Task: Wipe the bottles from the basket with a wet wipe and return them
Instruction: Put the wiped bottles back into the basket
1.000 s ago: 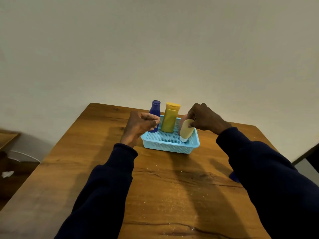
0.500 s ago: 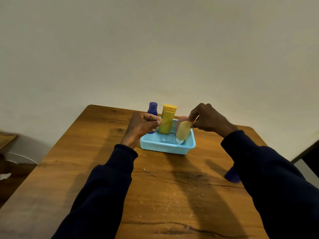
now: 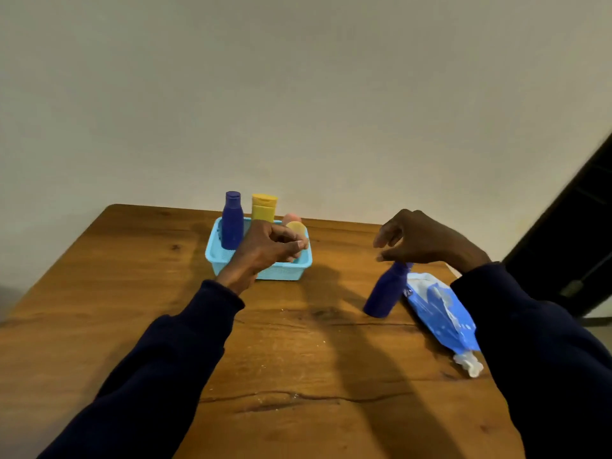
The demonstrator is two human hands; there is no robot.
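A brown wooden table (image 3: 298,359) with dark grain lines and a scatter of pale specks stands against a plain cream wall (image 3: 298,94). A dark doorway edge (image 3: 569,243) shows at the right.

Near the table's far edge sits a light blue perforated plastic basket (image 3: 284,272). In it stand a dark blue plastic bottle (image 3: 231,223) and a yellow flip-cap bottle (image 3: 264,208), with a pink tube (image 3: 291,217) and a pale yellow tube (image 3: 296,228) beside them.

The left hand (image 3: 271,246) hovers at the basket's front, its fingers (image 3: 291,250) curled in against the thumb, with nothing seen between them.

A second dark blue bottle (image 3: 385,293) stands on the table well to the right of the basket, just beside a blue and white wet wipe pack (image 3: 437,313) with a white wipe (image 3: 468,364) poking out of its near end. The right hand (image 3: 427,240) is over this bottle's cap, fingers bent loosely and apart. Whether it touches the cap cannot be told.

Both arms wear dark navy sleeves (image 3: 172,352).
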